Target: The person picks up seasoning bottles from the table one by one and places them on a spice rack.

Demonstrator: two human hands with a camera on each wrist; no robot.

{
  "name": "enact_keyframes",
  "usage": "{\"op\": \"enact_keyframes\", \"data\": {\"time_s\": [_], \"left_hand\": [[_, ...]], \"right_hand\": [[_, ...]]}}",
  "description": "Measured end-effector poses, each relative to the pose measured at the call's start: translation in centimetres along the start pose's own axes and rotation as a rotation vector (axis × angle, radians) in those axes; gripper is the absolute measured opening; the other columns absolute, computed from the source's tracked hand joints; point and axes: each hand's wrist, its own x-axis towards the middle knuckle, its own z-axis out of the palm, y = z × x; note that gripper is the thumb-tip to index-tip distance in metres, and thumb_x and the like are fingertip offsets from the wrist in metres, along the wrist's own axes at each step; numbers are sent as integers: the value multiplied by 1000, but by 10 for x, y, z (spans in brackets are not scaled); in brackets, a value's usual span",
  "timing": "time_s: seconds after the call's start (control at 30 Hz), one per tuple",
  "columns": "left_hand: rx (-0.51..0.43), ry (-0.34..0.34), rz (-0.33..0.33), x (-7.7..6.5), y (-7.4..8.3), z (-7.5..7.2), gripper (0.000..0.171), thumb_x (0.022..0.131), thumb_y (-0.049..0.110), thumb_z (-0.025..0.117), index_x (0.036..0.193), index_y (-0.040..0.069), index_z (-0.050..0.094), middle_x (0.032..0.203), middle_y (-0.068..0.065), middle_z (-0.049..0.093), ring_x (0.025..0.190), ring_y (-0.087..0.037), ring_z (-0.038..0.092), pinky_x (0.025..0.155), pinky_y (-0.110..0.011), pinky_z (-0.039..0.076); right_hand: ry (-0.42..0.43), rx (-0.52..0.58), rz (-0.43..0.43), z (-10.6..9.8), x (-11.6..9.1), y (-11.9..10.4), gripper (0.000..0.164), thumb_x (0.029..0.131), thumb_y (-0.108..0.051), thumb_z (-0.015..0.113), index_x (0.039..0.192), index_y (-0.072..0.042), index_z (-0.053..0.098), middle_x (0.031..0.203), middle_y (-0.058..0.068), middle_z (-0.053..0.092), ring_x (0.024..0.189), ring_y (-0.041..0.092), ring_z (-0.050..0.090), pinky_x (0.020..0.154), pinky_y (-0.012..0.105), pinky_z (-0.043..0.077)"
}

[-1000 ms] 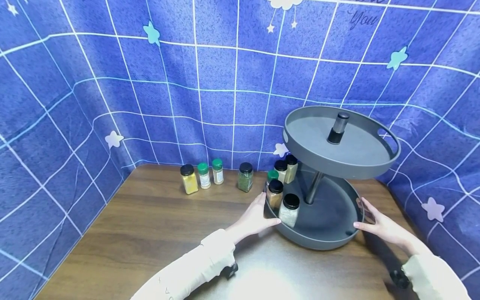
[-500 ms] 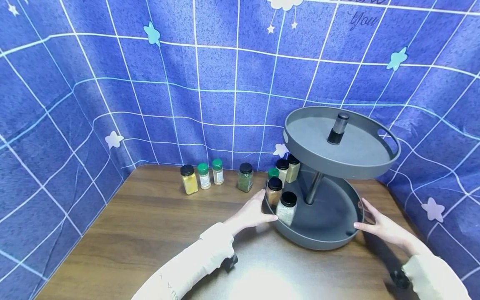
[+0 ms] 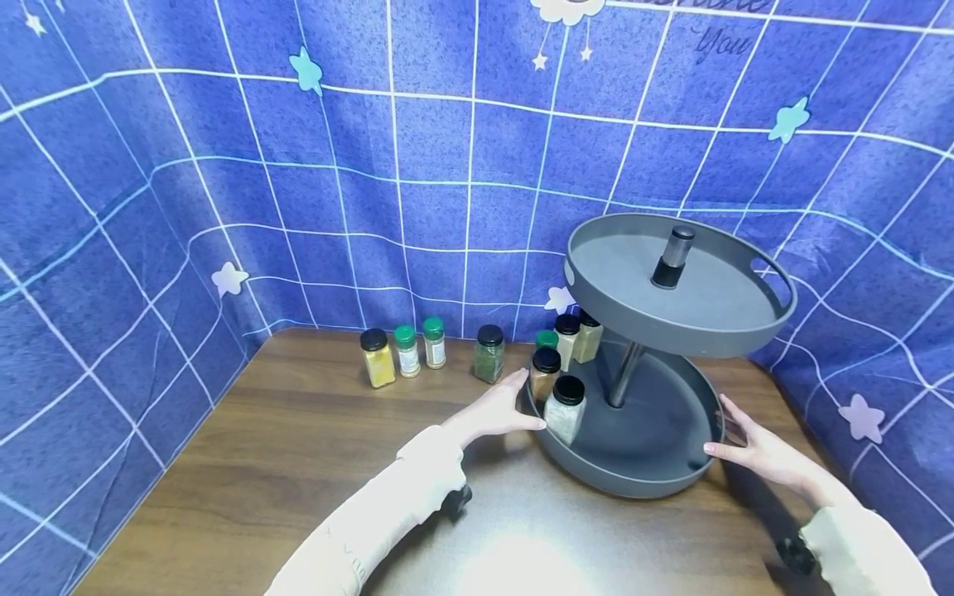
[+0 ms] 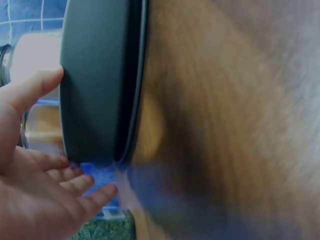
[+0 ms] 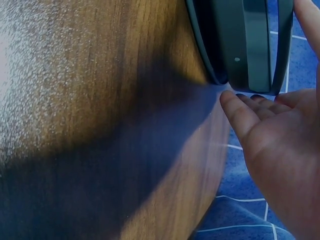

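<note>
A dark grey two-tier turntable rack [image 3: 628,368] stands on the table, its lower tray [image 3: 641,486] holding several spice jars along the left side. Closest to the front are a jar of white contents [image 3: 564,420] and a brown spice jar [image 3: 543,385], both black-capped. My left hand [image 3: 498,408] touches the lower tray's left wall, thumb at the rim beside the white jar, fingers extended along the outside. On the opposite side, my right hand [image 3: 758,449] touches the lower tray's wall with thumb and fingers spread. In the right wrist view its fingertips [image 5: 227,97] lie just beside the wall.
Left of the rack stand a green herb jar [image 3: 489,356], two green-capped jars [image 3: 407,354] and a yellow spice jar [image 3: 378,361]. The upper tray [image 3: 715,290] overhangs the lower one and bears nothing. A blue patterned curtain [image 3: 425,207] hangs behind the table.
The lower tray has turned a little: its front jars moved left and back, its rear jars to the right. My left hand shifted slightly backward along with it; my right hand stayed nearly still.
</note>
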Motion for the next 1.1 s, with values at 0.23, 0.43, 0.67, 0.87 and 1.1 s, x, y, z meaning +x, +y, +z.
{"op": "enact_keyframes", "data": {"time_s": [0.23, 0.43, 0.67, 0.87, 1.1], "left_hand": [[36, -43, 42, 8, -2, -9, 94, 79, 37, 72, 145, -7, 23, 151, -23, 27, 141, -30, 26, 115, -38, 22], [47, -49, 47, 10, -3, -11, 92, 79, 36, 72, 145, -6, 25, 151, -20, 29, 140, -29, 27, 115, -37, 23], [30, -36, 65, 11, -5, -8, 91, 79, 36, 72, 145, -7, 25, 150, -23, 28, 140, -30, 27, 115, -39, 23], [37, -17, 23, 0, -1, 0, 93, 80, 40, 70, 146, -6, 23, 152, -22, 26, 141, -30, 25, 115, -39, 21], [42, 17, -13, -22, 9, 6, 98, 77, 42, 73, 146, -5, 22, 152, -22, 23, 141, -31, 23, 115, -40, 21]], "right_hand": [[9, -27, 14, 0, 1, 1, 92, 88, -21, 66, 145, 12, 1, 142, 42, 19, 125, 59, 28, 80, -1, 29], [16, -35, 6, 0, 0, 1, 93, 87, -21, 67, 145, 13, 2, 142, 42, 20, 124, 59, 29, 81, -1, 29], [20, -39, -4, 0, -1, 2, 92, 87, -19, 67, 144, 13, 3, 142, 42, 21, 123, 59, 30, 81, -1, 30], [18, -44, -1, 0, -2, 1, 92, 86, -20, 68, 144, 13, 4, 141, 43, 22, 124, 59, 30, 81, 0, 31], [15, -35, -1, 0, 0, 0, 92, 87, -20, 67, 145, 12, 3, 142, 42, 20, 124, 59, 30, 81, 0, 31]]}}
